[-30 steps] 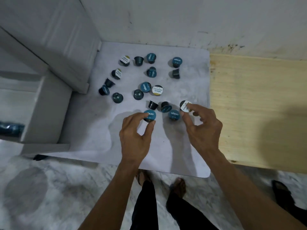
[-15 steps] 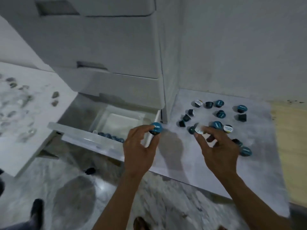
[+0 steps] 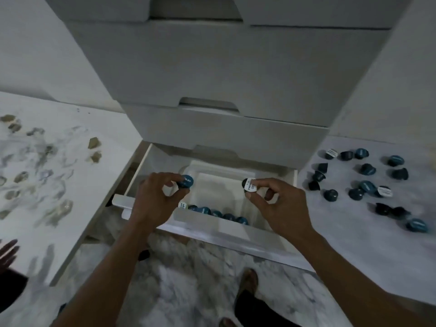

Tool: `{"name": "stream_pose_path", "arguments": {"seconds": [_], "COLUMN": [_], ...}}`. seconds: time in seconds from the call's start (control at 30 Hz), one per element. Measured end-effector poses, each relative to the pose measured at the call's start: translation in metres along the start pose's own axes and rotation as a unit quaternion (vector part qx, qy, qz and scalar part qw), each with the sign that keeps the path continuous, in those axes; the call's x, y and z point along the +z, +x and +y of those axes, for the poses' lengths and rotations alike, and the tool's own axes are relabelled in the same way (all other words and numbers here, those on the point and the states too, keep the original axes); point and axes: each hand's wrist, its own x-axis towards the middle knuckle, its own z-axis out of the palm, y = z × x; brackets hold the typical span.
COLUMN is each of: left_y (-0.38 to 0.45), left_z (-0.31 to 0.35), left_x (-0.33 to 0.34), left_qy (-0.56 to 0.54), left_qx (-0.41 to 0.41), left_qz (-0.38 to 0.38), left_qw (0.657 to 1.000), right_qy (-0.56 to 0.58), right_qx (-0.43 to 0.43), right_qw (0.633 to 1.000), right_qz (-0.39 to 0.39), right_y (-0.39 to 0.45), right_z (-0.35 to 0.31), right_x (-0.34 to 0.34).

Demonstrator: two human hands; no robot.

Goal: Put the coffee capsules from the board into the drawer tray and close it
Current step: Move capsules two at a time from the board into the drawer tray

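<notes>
Each hand pinches one capsule, left hand (image 3: 155,201) blue-topped (image 3: 185,181), right hand (image 3: 280,204) white-topped (image 3: 249,184), directly above the tray (image 3: 212,185), its near row (image 3: 217,212) started.

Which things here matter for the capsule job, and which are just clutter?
Job: blue-lidded capsule in left hand; white-lidded capsule in right hand; drawer tray; capsules on board.
Clutter: stone chips on left slab; closed upper drawers.
</notes>
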Motion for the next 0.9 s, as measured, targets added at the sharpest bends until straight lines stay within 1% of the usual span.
{"name": "stream_pose_path", "arguments": {"seconds": [0.1, 0.2, 0.33, 0.43, 0.53, 0.7, 0.9], "left_y": [0.027, 0.048, 0.070, 0.082, 0.096, 0.113, 0.122], "left_z": [-0.022, -0.043, -0.065, -0.074, -0.081, -0.099, -0.115], "left_x": [0.004, 0.012, 0.028, 0.037, 0.043, 0.054, 0.064], "left_qy": [0.047, 0.083, 0.076, 0.087, 0.081, 0.081, 0.064], "left_qx": [0.026, 0.046, 0.051, 0.092, 0.110, 0.135, 0.164], "left_qz": [-0.073, -0.146, -0.219, -0.264, -0.307, -0.371, -0.389], "left_qw": [0.996, 0.985, 0.971, 0.956, 0.942, 0.915, 0.905], "right_qy": [-0.011, -0.018, -0.043, -0.081, -0.112, -0.133, -0.147], "right_qx": [0.008, 0.023, 0.032, 0.042, 0.057, 0.066, 0.047], "right_qw": [0.999, 0.994, 0.981, 0.966, 0.949, 0.939, 0.936], "right_qz": [-0.051, -0.105, -0.186, -0.240, -0.290, -0.312, -0.316], "right_y": [0.016, 0.030, 0.044, 0.052, 0.060, 0.064, 0.061], "right_z": [0.005, 0.014, 0.027, 0.031, 0.031, 0.031, 0.034], "right_x": [0.034, 0.065, 0.100, 0.120, 0.136, 0.159, 0.168]}}
